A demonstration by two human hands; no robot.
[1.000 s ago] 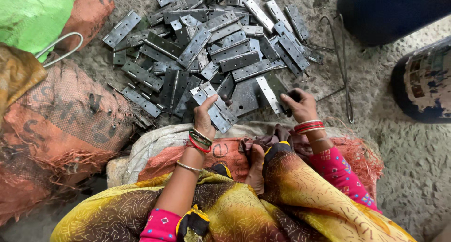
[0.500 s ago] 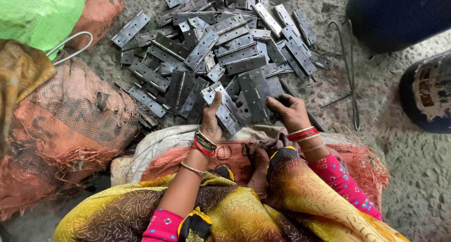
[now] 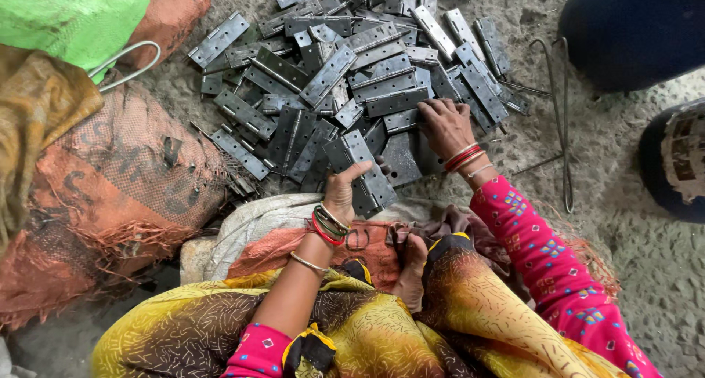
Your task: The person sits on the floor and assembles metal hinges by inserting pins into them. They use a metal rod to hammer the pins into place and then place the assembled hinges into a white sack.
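1. Since the frame half a second back, the right hand (image 3: pixel 443 125) has slid up and outward onto the dark grey steel hinge plates in the heap (image 3: pixel 367 62), while the left hand (image 3: pixel 341 191) has stayed put with its stack.
2. The left hand's grip is closed on a small stack of flat grey metal hinges (image 3: pixel 361 169), thumb on top and fingers underneath, held just above the lap edge at the near side of the heap.
3. The right hand lies palm down, fingers spread and pressing on a hinge at the heap's near right edge; its grip is open and I see nothing lifted.
4. The heap rests on the rough grey concrete floor (image 3: pixel 631 275), spreading from the orange woven sack (image 3: pixel 125 180) on the left toward the bent wire hook (image 3: pixel 562 121) on the right.
5. A green plastic sack (image 3: pixel 73 15) sits top left, and a dark blue rounded container (image 3: pixel 635 29) top right, both well apart from the hands.
6. My judgement on doing this well: keep the stack's edges flush under the thumb so no leaf swings open, and draw one plate at a time with the right fingertips rather than raking several.
7. The plate edges look sharp, so a flat, sliding touch seems safer to me than pinching at corners.
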